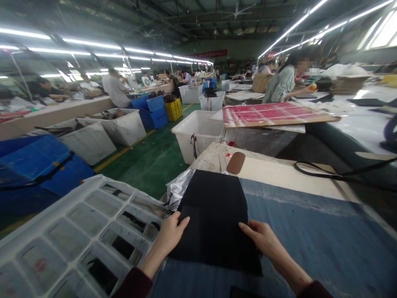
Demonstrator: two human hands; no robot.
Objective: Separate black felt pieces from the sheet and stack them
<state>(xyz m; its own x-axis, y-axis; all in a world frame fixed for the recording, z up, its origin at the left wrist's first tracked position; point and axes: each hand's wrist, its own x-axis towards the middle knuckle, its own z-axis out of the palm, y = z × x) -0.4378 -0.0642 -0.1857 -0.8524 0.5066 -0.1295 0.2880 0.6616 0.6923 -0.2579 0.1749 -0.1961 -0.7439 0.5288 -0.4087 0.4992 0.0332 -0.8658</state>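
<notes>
A stack of black fabric pieces (214,215) lies on the blue-covered worktable (310,231) in front of me. My left hand (169,236) grips the stack's left edge, thumb on top and fingers curled under. My right hand (263,238) holds the right edge the same way, thumb pointing onto the cloth. Dark red sleeves cover both forearms. A brown oval leather piece (236,162) rests just beyond the fabric on a pale board (279,169).
A white lattice crate (77,231) stands at my left, silver plastic wrap (180,188) beside the fabric. A black strap (335,176) loops on the table at right. White bins (198,134), blue crates (37,165) and a green aisle lie beyond. Other people work at distant tables.
</notes>
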